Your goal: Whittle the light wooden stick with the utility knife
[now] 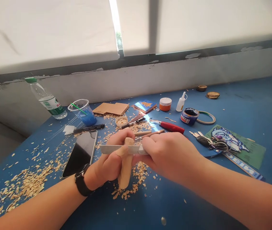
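Note:
My left hand [113, 163], with a black watch on its wrist, is closed around a pale piece of carved wood [126, 172] that stands roughly upright. In my right hand [167, 150] is a knife [109, 149], its handle hidden by the fingers. The flat silver blade lies across the upper part of the wood and points left. My left thumb sits at the blade, against the wood. Wood shavings [139, 175] are scattered on the blue table under both hands.
To the left lie a phone [81, 153], a black marker [89, 128], a cup of blue liquid [88, 118] and a bottle [49, 102]. Behind my hands is a red-handled hook knife [171, 127]. Keys [205, 140] and a blue jar [190, 116] are on the right.

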`<state>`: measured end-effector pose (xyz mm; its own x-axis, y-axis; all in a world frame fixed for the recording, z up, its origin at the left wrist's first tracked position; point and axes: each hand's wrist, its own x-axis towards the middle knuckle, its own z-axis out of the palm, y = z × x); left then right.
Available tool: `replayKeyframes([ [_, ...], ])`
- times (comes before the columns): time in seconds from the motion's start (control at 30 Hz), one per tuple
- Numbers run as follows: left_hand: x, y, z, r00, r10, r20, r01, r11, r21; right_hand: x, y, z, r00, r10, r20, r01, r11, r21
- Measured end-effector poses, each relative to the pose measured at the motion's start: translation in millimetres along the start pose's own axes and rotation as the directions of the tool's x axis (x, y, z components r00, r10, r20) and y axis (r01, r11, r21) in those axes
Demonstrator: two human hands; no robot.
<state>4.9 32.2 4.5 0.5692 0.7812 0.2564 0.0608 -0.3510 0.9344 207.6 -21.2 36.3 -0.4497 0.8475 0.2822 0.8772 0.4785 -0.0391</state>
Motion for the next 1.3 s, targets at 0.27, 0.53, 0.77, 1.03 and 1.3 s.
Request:
replayKeyframes([
  [0.27, -2, 6, 1.0, 0.999, -0.026, -0.02, 0.027, 0.999, 0.043, -1, -7, 2, 0.996, 0.088, -0.011, -0.088, 0.994, -0.068],
  [0.53, -3, 8, 4.6, 0.994, -0.063, -0.091, 0.07, 0.995, 0.077, -3, -7, 6, 0.992, 0.08, -0.096, -0.091, 0.989, -0.119],
  [0.77, -6, 2, 4.9, 0.983, -0.067, -0.169, 0.065, 0.998, -0.014, 1, -1, 2, 0.977, 0.195, -0.084, -0.199, 0.979, -0.04],
  [1.03, -3, -4, -0.3, 0.988, -0.128, -0.083, 0.109, 0.975, -0.195, -1, -12, 5, 0.975, -0.097, -0.199, 0.088, 0.995, -0.051],
  [1.3, -6, 11, 1.8, 0.995, -0.104, 0.007, 0.101, 0.953, -0.285, -1, -15, 6, 0.983, -0.09, -0.157, 0.092, 0.996, 0.007],
])
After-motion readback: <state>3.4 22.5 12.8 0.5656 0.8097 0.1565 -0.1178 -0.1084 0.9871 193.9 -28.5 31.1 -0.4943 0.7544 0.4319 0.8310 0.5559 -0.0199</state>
